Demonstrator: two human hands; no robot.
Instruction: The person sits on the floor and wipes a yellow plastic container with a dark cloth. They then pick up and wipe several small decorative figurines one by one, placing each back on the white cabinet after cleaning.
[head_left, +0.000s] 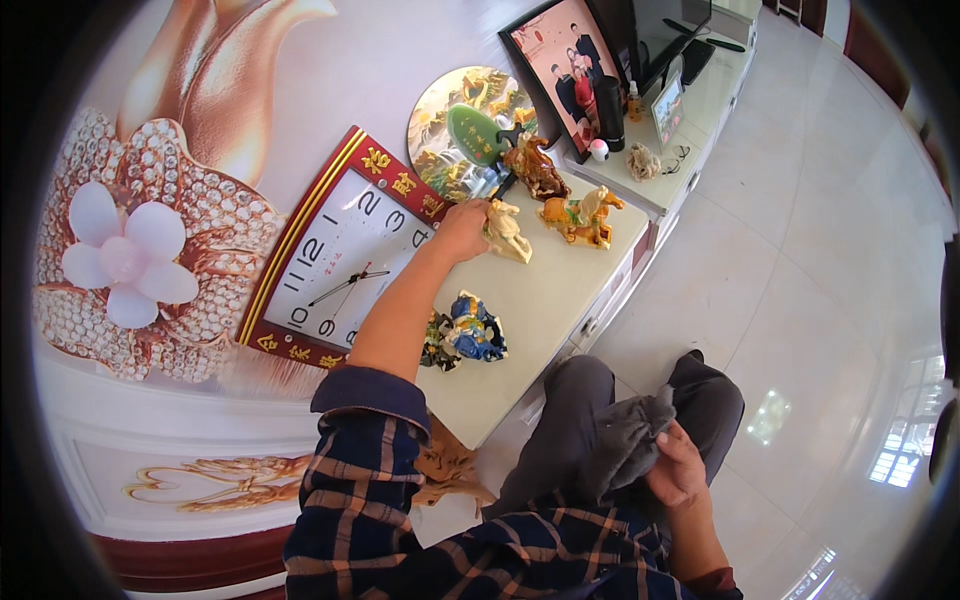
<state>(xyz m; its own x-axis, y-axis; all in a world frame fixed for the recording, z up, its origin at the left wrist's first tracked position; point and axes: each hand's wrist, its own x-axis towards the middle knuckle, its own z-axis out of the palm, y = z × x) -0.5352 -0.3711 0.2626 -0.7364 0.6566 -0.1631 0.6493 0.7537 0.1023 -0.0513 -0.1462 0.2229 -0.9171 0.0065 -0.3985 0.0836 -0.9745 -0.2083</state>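
Observation:
My left hand (466, 229) reaches across a pale cabinet top (525, 300) and grips the back end of a cream glazed ceramic horse figurine (509, 231); some of its fingertips are hidden. In my right hand (676, 465), a crumpled dark grey cloth (626, 442) is held above my lap. An amber-and-green horse (581, 216) and a brown glazed horse (534, 166) stand beyond the cream one. Nearer to me are a blue figurine (478, 330) and a dark one (437, 341), the latter partly covered by my forearm.
A red-framed clock (337, 255) leans along the wall behind my arm. Past the horses are a round landscape plaque (450, 97) with a green oval piece (474, 135), a framed photo (551, 45), a black bottle (609, 112) and eyeglasses (676, 160). A carved brown wooden piece (450, 465) stands below the cabinet's near end.

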